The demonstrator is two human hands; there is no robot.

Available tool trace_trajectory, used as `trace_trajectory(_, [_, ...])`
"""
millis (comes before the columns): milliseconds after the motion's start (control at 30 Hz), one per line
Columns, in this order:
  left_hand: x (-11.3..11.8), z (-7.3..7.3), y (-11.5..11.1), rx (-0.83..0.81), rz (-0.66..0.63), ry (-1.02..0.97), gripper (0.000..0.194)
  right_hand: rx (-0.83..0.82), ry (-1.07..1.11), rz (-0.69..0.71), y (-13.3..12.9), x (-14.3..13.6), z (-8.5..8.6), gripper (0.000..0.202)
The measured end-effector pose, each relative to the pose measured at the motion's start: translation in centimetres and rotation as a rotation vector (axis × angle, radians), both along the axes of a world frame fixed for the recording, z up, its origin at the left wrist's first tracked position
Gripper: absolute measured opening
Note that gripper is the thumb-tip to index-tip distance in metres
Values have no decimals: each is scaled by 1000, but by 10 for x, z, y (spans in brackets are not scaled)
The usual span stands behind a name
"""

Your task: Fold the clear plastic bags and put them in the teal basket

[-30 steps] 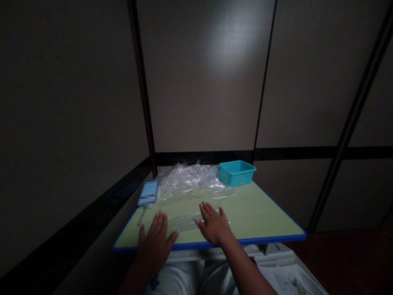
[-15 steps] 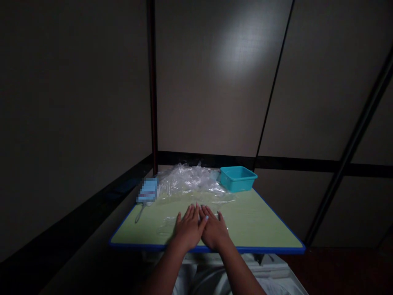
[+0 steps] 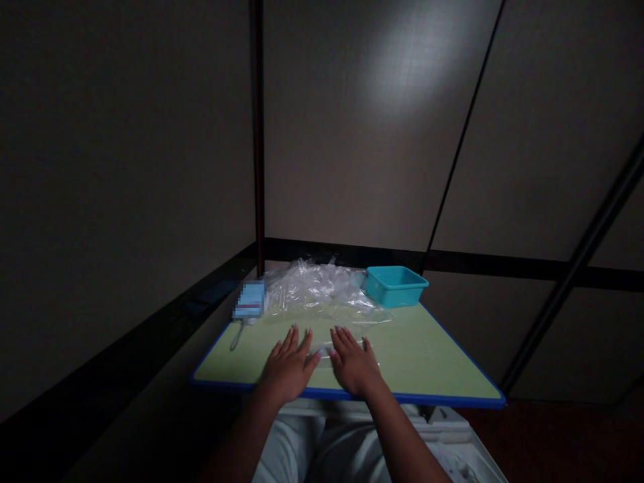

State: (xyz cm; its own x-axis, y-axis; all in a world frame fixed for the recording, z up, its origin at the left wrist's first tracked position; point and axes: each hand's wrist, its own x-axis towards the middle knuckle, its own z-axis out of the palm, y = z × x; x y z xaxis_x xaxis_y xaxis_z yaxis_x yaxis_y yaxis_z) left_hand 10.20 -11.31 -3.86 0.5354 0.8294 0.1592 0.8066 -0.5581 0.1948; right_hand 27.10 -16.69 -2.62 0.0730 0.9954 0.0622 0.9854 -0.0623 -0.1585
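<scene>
My left hand (image 3: pixel 289 367) lies palm down with its fingers spread, near the front edge of the green table (image 3: pixel 433 355). My right hand (image 3: pixel 353 365) is also flat and spread, a short gap to the right of it. Under and between the hands lies a flat piece of clear plastic (image 3: pixel 325 353), partly covered by them. Beyond the hands is a crumpled heap of clear plastic bags (image 3: pixel 319 288). Neither hand grips anything.
A turquoise basket (image 3: pixel 397 295) stands at the back right corner. At the back left is a blurred light-blue item (image 3: pixel 250 299) with a pale loop (image 3: pixel 236 337) beside it. Walls rise behind and left of the table. White trays sit below the front edge.
My hands were side by side and touching; my left hand has slid left, opening a gap that shows the plastic between them. The view has shifted slightly.
</scene>
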Motion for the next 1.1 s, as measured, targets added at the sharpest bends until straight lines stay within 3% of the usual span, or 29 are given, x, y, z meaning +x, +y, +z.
trace_trajectory(267, [-28,0,7,1,-65,71,63,7,14,8,1,1,-2,54])
trace_trajectory(767, [-29,-6,7,32,-43,40,66,134,4,23,0,-1,-6,50])
trace_trajectory(933, [-30,-6,8,32,-52,29,66,348,-4,-136,-16,5,-1,48])
trace_trajectory(1100, [-31,-9,10,23,-57,10,65,282,17,-215,-19,30,-3,46])
